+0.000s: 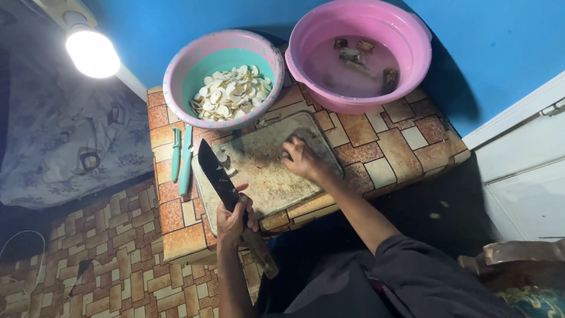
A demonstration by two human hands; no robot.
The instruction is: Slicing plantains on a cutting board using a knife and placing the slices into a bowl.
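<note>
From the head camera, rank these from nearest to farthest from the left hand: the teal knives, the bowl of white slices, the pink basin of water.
Measured from the left hand, which grips the big dark knife:
1. Teal knives, up and left of it on the table.
2. Bowl of white slices, farther back.
3. Pink basin of water, back right, farthest.

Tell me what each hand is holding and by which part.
The left hand holds a large dark knife by its wooden handle. The right hand presses on the cutting board; whether it holds anything cannot be told.
</note>
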